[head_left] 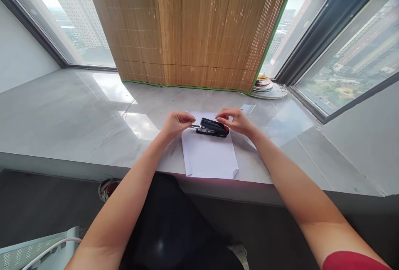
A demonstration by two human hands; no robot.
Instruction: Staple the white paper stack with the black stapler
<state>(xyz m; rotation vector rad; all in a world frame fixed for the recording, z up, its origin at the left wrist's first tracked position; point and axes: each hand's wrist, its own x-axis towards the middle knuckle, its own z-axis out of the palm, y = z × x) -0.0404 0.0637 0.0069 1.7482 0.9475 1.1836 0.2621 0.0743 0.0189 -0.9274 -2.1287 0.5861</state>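
A black stapler [212,127] lay on a sheet of white paper [209,155] at the sill's [77,116] front edge, its long axis running left-right, metal nose to the left, red end to the right. The left hand [176,123] sat at the nose end, fingertips curled and pinched at the metal tip; whether it truly gripped the tip couldn't be told. The right hand [236,120] hovered at the red end, fingers bent over the top w/ tips touching or just above the body, not clamped round it. Both hands were about equally near, one per end. A bamboo blind [193,29] hung behind; stacked plates [264,85] sat well apart, rear right by the window.
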